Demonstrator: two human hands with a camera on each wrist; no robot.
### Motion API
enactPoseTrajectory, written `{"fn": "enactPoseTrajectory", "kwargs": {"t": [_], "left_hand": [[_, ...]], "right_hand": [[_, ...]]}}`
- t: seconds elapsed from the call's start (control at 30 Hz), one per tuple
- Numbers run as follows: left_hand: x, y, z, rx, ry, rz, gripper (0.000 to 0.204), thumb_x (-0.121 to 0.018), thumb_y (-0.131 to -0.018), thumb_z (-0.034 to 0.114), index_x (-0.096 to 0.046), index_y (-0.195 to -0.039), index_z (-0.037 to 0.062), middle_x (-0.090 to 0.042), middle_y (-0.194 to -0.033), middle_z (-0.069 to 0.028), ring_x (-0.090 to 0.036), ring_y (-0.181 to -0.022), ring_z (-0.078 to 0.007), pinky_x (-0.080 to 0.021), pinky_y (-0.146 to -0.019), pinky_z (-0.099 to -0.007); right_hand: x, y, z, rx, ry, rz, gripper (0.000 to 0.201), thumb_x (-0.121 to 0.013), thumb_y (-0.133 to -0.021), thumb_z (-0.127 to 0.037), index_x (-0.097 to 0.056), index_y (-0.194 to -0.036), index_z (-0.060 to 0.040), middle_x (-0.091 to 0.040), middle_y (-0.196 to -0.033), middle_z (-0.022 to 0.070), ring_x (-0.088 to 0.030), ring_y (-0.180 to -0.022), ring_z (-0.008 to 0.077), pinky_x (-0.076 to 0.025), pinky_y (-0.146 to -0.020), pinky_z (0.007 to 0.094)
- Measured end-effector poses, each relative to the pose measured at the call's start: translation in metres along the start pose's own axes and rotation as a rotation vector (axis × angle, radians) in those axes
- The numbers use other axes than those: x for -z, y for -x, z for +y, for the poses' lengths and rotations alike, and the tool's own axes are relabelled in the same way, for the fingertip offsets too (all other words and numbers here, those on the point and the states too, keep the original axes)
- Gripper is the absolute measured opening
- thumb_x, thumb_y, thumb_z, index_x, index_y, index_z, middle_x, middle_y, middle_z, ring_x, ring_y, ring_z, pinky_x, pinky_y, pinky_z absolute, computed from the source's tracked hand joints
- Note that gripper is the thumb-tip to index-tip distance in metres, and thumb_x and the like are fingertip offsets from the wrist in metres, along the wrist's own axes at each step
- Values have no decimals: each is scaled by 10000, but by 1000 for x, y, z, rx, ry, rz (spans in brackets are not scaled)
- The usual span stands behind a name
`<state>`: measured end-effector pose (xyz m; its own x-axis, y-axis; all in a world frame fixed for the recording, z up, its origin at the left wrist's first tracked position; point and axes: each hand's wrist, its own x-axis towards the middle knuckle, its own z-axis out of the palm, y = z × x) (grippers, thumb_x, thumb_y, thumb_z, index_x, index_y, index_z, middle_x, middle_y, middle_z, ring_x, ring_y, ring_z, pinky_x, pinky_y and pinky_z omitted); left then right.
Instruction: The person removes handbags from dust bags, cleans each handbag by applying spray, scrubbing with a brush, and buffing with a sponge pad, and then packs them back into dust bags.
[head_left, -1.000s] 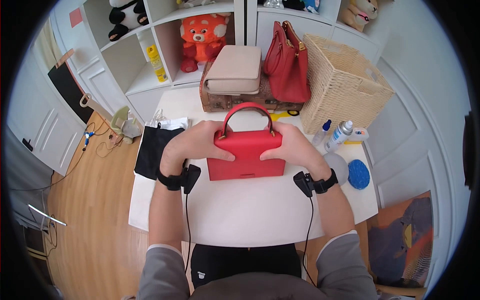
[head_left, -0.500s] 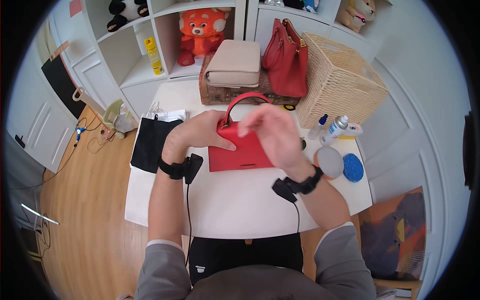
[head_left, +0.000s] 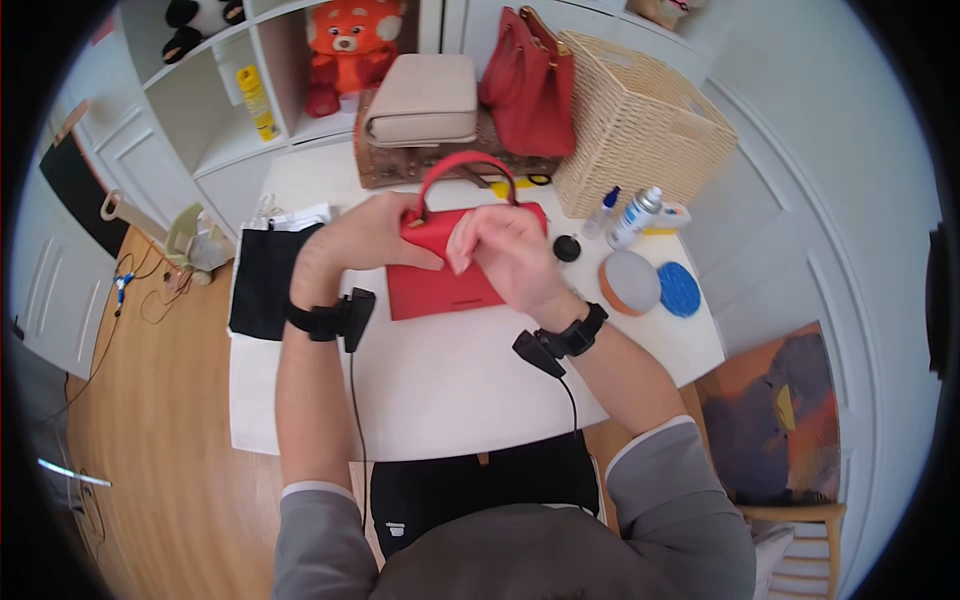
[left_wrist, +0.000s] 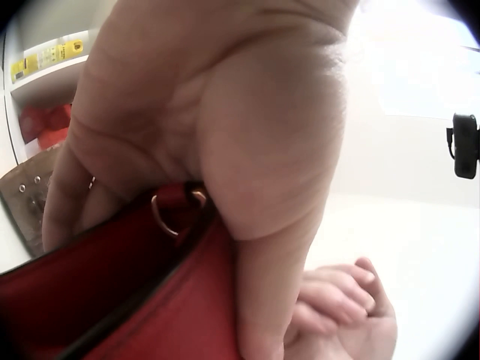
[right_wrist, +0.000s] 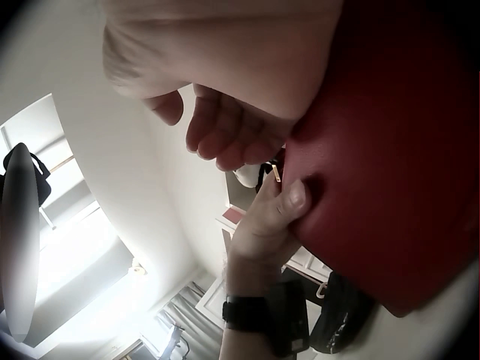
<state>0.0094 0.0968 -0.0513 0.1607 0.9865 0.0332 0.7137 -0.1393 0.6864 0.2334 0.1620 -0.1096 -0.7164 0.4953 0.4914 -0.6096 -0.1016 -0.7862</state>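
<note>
A red handbag (head_left: 435, 290) with a raised arched handle (head_left: 465, 160) stands on the white table. My left hand (head_left: 365, 237) grips its left side, with the thumb lying over the front panel. In the left wrist view, a gold-coloured ring (left_wrist: 166, 219) shows by that hand at the bag's top edge. My right hand (head_left: 515, 262) is held in front of the bag's right half and hides part of it. Its fingers (right_wrist: 229, 135) are loosely bent and hold nothing, as the right wrist view shows.
Behind stand a brown case (head_left: 380, 165), a beige bag (head_left: 425, 105), a red tote (head_left: 530, 95) and a wicker basket (head_left: 630, 140). At right are a spray can (head_left: 636, 217), a small bottle (head_left: 600, 215), a black round item (head_left: 566, 248), a grey-orange disc (head_left: 630, 280) and a blue disc (head_left: 680, 290). Black cloth (head_left: 265, 285) lies left.
My right hand has let go of the handbag's right side and come round in front of it, its fingers now more bent. The left hand keeps its hold. The head view has shifted.
</note>
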Motion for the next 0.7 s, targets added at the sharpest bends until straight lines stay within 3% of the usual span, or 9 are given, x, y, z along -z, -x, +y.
{"fn": "enactPoseTrajectory", "kwargs": {"t": [0.1,0.17,0.23,0.3,0.33,0.4,0.43,0.5,0.7], "left_hand": [[-1,-2,-10,35,104,18,513,-946,-741,214,-703,-1127,-20,-715,-978,-69,-657,-933,-163,-540,-864,-327],[0,-4,-11,47,134,6,542,-947,-744,211,-702,-1166,-25,-734,-1013,-74,-667,-944,-160,-549,-886,-323],[-3,-7,-22,26,128,39,595,-955,-737,252,-703,-1187,-46,-748,-1018,-108,-690,-948,-186,-559,-881,-332],[-5,-12,-27,7,109,70,651,-963,-730,294,-705,-1208,-66,-762,-1022,-143,-713,-951,-212,-568,-876,-341],[-6,-13,-30,2,112,108,677,-962,-736,301,-695,-1233,-74,-764,-1032,-148,-718,-961,-219,-571,-881,-340],[-2,-10,-23,6,73,152,725,-949,-772,339,-673,-1299,-76,-769,-1065,-158,-726,-985,-223,-576,-897,-336],[-2,-10,-22,13,68,156,725,-949,-772,339,-673,-1299,-76,-769,-1065,-158,-726,-985,-223,-576,-897,-336],[-5,-12,-27,23,158,196,715,-930,-803,374,-674,-1302,-69,-769,-1068,-157,-725,-987,-220,-577,-901,-339],[-8,-11,-34,-8,205,240,627,-828,-919,431,-681,-1292,-51,-763,-1083,-149,-713,-1031,-210,-564,-923,-343]], "right_hand": [[13,55,-4,-182,140,41,221,-572,-1077,-121,-655,-929,20,-673,-887,81,-654,-811,160,-537,-749,314],[26,89,-33,-281,474,79,172,-630,-1051,-104,-654,-936,22,-673,-869,59,-661,-821,153,-540,-743,324],[42,116,-57,-143,986,228,120,-705,-987,-76,-658,-942,25,-683,-855,79,-671,-793,186,-547,-741,332],[60,123,-91,-127,1474,371,186,-780,-912,-120,-664,-978,10,-704,-944,120,-686,-856,246,-550,-788,355],[75,127,-104,-135,1471,371,186,-780,-912,-120,-664,-978,10,-704,-944,120,-686,-856,246,-550,-788,355],[107,136,-118,-163,1979,351,340,-829,-860,-251,-661,-1039,-15,-693,-1046,156,-684,-948,291,-547,-834,364],[121,141,-122,-158,1972,346,340,-829,-860,-251,-661,-1039,-15,-693,-1046,156,-684,-948,291,-547,-834,364],[141,144,-123,-611,1852,319,567,-869,-784,-439,-633,-1132,-58,-663,-1162,148,-650,-1107,306,-481,-1024,479],[144,136,-118,-952,1793,241,735,-889,-680,-537,-583,-1199,-115,-612,-1253,139,-569,-1250,344,-180,-1164,718]]}}
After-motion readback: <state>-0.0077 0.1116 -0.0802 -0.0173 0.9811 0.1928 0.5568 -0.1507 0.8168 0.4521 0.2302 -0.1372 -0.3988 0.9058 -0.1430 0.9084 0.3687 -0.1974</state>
